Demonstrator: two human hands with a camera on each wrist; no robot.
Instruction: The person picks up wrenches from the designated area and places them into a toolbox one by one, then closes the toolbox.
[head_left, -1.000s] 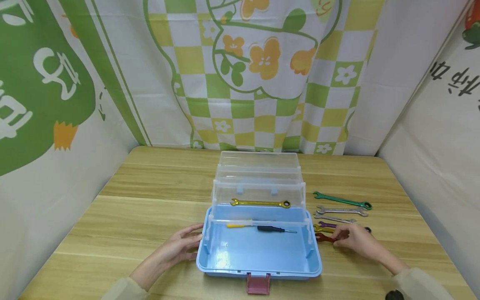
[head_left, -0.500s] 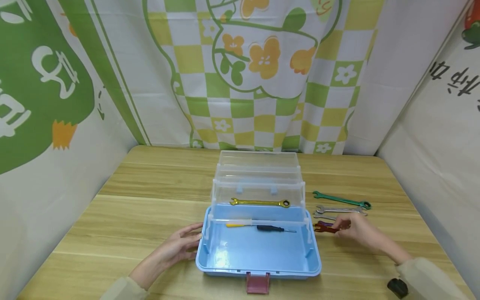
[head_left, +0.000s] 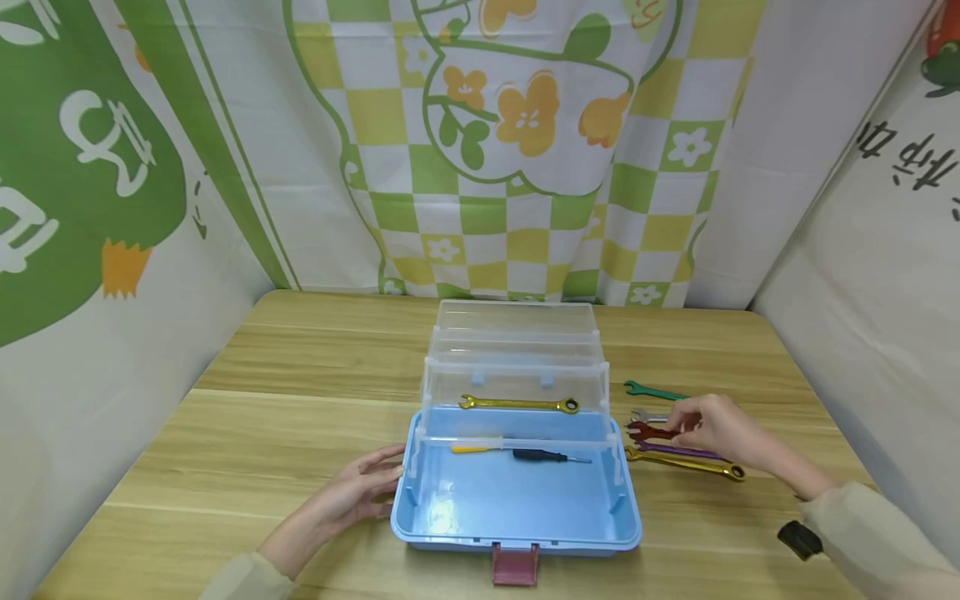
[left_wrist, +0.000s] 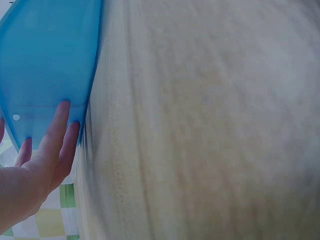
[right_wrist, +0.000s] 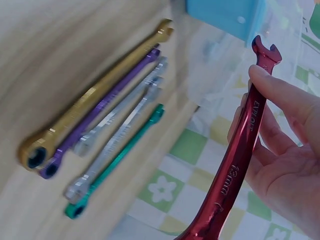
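My right hand (head_left: 716, 429) pinches a red wrench (right_wrist: 240, 150) marked 13mm between thumb and fingers, raised above the other wrenches. On the table under and beside it lie a gold wrench (right_wrist: 95, 100), a purple wrench (right_wrist: 102, 107), two silver wrenches and a green wrench (right_wrist: 120, 160). At the left wall of the blue toolbox (head_left: 517, 508), my left hand (head_left: 356, 490) rests its extended fingers (left_wrist: 56, 125) against the side. Inside the box are a black-handled screwdriver (head_left: 540, 455) and a yellow-tipped one (head_left: 472, 449).
Clear plastic trays (head_left: 517, 350) stand folded up behind the box, and another gold wrench (head_left: 517, 404) lies in one. A dark red latch (head_left: 515, 565) hangs at the box's front. A patterned curtain (head_left: 525, 208) closes off the table's (head_left: 300, 375) back.
My right hand has lifted the red wrench and carried it away from me over the other wrenches, uncovering the gold and purple ones. The left hand stays at the toolbox.
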